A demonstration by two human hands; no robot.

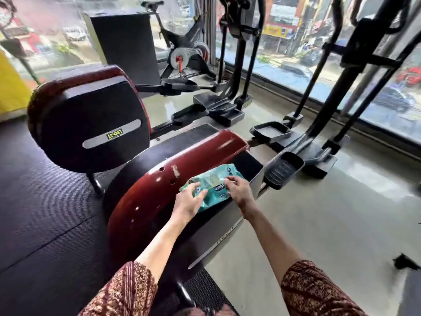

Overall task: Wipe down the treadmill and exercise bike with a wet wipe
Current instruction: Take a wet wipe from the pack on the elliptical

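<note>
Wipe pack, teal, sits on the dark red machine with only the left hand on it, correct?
No: in the head view both hands are on the wipe pack, left hand at its end, right hand near its middle. Rest holds.

Daylight enters through the windows (284, 60) ahead and right; scene bright. Glare spots on the red cover (145, 201) and sheen on the floor (319, 213). Street outside blurred. Wide-angle bending at edges

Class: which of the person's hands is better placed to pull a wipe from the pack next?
Right, probably. The right hand has its fingertips at the label in the middle of the wipe pack, while the left hand grips the pack's left end, steadying it.
</note>
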